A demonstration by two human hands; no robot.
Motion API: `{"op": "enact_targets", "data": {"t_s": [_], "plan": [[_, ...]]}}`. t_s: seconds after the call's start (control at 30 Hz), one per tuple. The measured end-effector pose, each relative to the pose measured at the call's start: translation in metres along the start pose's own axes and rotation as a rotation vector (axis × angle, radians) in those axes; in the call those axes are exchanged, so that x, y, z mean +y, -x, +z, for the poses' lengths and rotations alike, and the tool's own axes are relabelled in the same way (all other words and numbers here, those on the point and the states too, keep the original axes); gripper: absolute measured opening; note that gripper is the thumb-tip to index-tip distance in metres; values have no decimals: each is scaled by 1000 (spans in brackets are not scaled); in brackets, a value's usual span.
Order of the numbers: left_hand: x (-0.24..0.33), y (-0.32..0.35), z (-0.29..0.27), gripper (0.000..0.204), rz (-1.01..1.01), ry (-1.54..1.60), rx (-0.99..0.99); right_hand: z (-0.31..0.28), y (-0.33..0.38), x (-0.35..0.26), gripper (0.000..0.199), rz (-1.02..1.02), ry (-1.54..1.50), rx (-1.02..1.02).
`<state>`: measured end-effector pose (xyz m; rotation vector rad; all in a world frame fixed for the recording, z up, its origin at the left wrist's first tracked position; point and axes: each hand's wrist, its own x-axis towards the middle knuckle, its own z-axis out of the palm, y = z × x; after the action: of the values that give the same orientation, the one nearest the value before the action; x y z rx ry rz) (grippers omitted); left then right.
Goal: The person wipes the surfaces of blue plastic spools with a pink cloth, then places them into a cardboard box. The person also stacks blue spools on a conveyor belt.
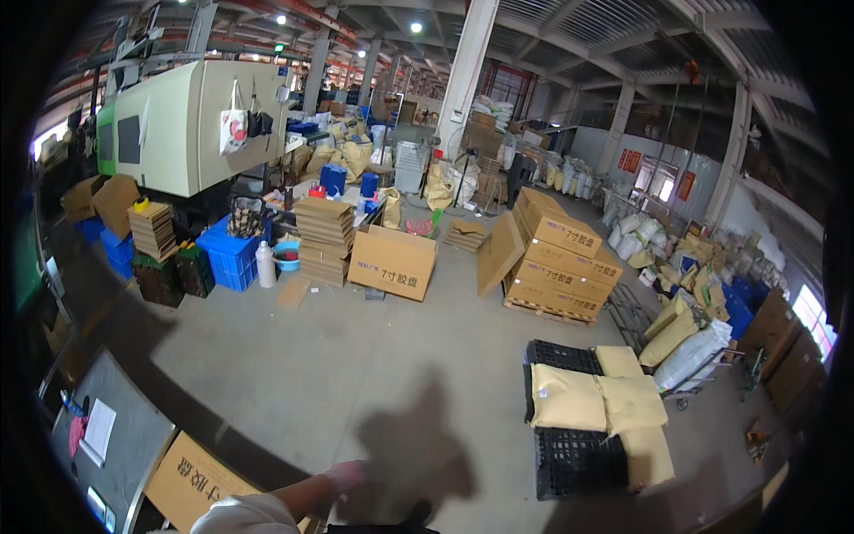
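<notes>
My left forearm (302, 498), with a pale sleeve pushed up, reaches in from the lower edge. At its end my left hand (347, 476), which looks pinkish as if gloved, hangs above the grey floor; its fingers are too small and blurred to make out, and I see nothing in them. Just left of that arm is a brown cardboard box (191, 476) with dark printing, partly covered by my sleeve. Beside the box stands a grey-topped table (124, 418) with a sheet of paper (100, 427) and a pink cloth (77, 436) on it. My right hand is out of view.
Yellowish sacks (569, 399) lie on black plastic pallets (580, 463) at right. Ahead stand a wooden pallet of cartons (560, 267), a carton (391, 262), stacked flat cardboard (322, 240) and a blue crate (233, 258). A large pale-green machine (178, 125) stands at far left.
</notes>
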<state>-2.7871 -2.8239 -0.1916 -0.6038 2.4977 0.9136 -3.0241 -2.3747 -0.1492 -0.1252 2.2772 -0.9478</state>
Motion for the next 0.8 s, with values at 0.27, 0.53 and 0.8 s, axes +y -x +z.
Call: {"op": "enact_targets", "data": {"t_s": [0.27, 0.53, 0.8], "plan": [[299, -316, -233, 52, 1368, 21, -155, -57, -437, -279, 13, -110, -758, 129], [310, -491, -469, 39, 1002, 554, 542, -113, -777, -712, 11, -294, -948, 72], [274, -668, -677, 25, 1025, 555, -98, -115, -1018, -925, 26, -474, 138, 367]]}}
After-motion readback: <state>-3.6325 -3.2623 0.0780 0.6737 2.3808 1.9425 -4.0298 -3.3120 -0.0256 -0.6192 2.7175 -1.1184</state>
